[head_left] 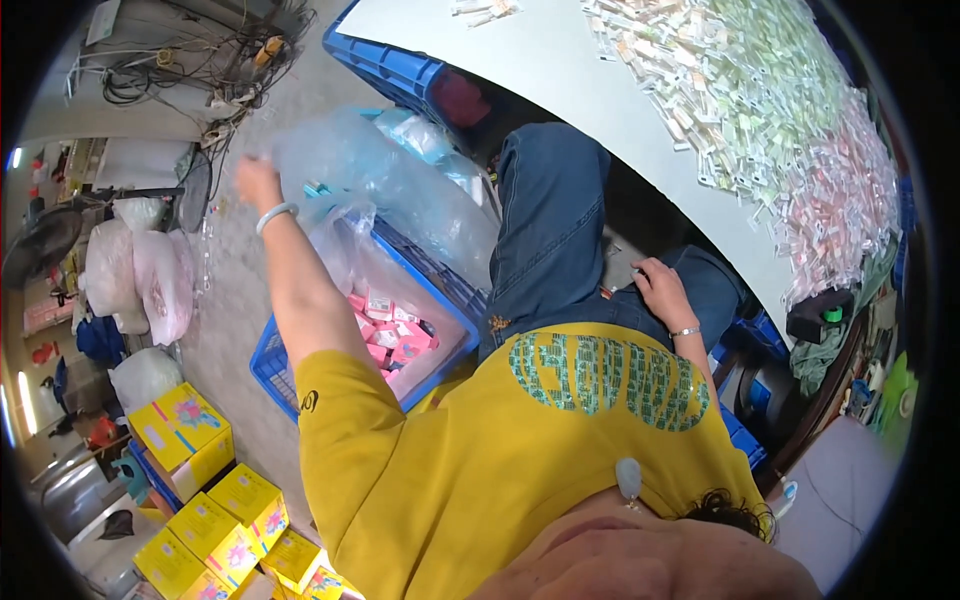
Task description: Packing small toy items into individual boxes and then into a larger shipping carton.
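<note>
My left hand (259, 186) is stretched out to the left, with a pale bangle on its wrist. Blurred but closed, it is at the edge of a large clear plastic bag (350, 165) and appears to grip it. The bag spreads toward my knee, over light blue packages (415, 135). Below it, a blue crate (270, 365) lined with clear plastic holds several small pink boxes (385, 332). My right hand (664, 294) rests on my right thigh, fingers loosely apart, with no object visible in it.
A white table (560, 50) at the upper right bears heaps of small clear plastic pieces (740, 110). Yellow cartons (205, 530) stand at the lower left. Filled plastic bags (135, 265) and a tangle of cables (150, 80) lie at the left. Another blue crate (385, 65) is under the table.
</note>
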### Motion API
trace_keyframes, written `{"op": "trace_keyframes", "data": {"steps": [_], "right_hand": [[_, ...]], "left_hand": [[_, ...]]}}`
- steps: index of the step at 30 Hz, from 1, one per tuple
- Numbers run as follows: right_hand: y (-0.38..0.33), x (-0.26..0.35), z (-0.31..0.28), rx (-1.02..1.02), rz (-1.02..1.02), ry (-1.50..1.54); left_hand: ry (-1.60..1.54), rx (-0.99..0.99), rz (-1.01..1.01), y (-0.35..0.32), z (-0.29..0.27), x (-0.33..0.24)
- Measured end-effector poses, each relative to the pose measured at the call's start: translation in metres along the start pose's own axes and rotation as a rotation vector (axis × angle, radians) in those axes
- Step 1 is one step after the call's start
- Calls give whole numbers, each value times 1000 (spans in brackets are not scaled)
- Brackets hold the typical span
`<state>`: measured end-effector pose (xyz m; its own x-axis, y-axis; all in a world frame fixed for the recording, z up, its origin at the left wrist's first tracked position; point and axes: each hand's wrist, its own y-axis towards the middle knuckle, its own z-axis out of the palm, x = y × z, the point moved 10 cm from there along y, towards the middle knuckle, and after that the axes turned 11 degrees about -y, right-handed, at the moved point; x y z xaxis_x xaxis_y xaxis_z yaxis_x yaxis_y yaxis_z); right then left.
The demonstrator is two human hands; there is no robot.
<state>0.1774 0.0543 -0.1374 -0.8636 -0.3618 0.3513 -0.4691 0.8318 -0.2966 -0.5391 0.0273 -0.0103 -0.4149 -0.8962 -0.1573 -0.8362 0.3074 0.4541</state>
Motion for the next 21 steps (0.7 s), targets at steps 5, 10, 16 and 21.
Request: {"op": "trace_keyframes", "data": {"steps": [5,10,16,21], "right_hand": [[13,26,-53,-201,-128,140],[26,69,-121,-370,-237,211],[35,221,-211,-699,-722,148],[94,302,-177,-703,-638,287]], "left_hand": [[-977,130,43,20,6,-1],[-1445,391,164,-15,-92,-89],[-1802,915,333,-150,-258,-187],[-1506,936,741,-187,-299,-206]]}}
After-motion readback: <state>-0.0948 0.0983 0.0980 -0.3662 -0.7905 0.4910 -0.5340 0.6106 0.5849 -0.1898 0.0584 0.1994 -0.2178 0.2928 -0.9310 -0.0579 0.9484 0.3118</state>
